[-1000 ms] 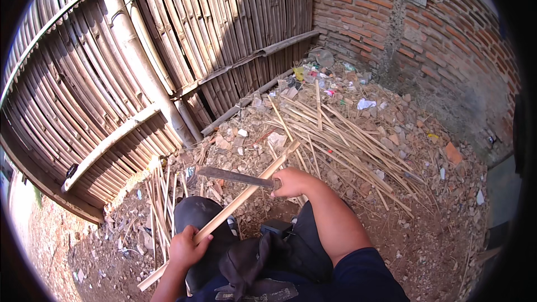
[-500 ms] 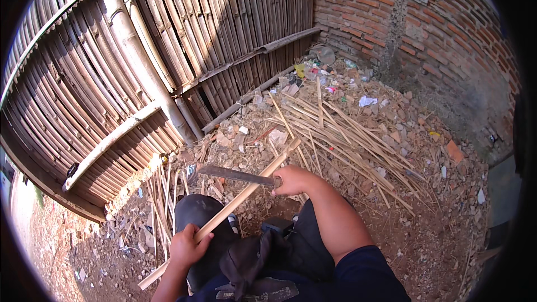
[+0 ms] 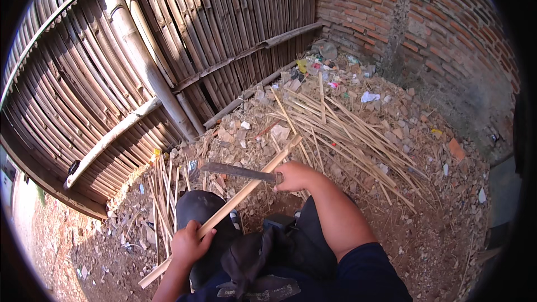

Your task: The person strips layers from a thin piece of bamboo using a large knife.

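Note:
My left hand (image 3: 189,244) grips a long pale bamboo stick (image 3: 241,194) near its lower end; the stick slants up to the right over my dark-trousered knee (image 3: 197,208). My right hand (image 3: 295,176) holds the handle of a large knife with a dark flat blade (image 3: 235,171). The blade points left and lies across the stick near its middle, touching it.
A heap of split bamboo strips (image 3: 341,134) lies on the rubble ground ahead. More strips (image 3: 162,190) lie left of my knee. A bamboo slat fence (image 3: 168,50) closes the left and back, a brick wall (image 3: 425,28) the right. Litter (image 3: 313,67) sits in the corner.
The knife blade and my right hand have shifted slightly along the stick. My left hand keeps its grip in the same place.

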A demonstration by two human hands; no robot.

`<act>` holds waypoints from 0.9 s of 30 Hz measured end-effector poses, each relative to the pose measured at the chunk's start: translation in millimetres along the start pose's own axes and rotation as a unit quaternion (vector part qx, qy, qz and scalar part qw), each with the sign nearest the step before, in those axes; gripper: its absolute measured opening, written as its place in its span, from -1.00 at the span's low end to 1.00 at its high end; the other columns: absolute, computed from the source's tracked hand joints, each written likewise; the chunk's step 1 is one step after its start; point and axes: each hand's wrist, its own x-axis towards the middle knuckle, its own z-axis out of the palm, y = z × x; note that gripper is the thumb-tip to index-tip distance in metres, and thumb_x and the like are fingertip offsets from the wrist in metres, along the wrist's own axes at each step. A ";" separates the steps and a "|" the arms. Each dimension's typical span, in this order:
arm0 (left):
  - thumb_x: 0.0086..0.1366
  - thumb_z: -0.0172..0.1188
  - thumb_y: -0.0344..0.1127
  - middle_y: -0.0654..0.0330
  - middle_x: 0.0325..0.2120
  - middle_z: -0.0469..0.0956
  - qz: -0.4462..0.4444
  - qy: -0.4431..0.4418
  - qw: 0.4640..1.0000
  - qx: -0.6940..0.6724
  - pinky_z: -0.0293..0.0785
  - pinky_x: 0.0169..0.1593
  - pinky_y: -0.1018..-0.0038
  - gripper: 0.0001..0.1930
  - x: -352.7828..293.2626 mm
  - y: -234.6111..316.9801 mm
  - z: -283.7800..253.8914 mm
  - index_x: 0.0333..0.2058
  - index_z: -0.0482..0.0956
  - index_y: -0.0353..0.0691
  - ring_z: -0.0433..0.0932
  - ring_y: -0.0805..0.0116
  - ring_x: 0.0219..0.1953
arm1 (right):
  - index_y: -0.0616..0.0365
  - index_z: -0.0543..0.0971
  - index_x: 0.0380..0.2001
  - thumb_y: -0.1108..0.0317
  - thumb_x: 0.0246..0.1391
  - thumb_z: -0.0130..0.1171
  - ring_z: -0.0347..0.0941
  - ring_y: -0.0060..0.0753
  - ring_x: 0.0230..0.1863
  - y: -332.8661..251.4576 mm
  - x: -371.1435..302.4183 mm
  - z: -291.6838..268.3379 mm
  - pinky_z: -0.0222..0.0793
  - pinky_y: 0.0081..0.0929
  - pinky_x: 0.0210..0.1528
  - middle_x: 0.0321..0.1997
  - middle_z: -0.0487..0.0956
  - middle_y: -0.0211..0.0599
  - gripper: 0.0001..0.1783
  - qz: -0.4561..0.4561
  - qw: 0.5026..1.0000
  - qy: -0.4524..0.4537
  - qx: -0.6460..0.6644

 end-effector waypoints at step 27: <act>0.20 0.42 0.08 -0.06 -0.60 0.59 -0.001 0.004 1.000 0.017 0.54 -0.38 0.01 -0.54 0.0 4.2 1.6 -0.31 0.50 -0.22 0.63 -0.19 -0.49 | 0.04 0.70 -0.16 -0.03 -0.10 0.50 0.64 0.06 -0.16 9.2 7.0 13.0 0.52 -0.10 -0.12 -0.28 0.68 -0.04 -0.50 -0.018 0.998 0.064 -0.016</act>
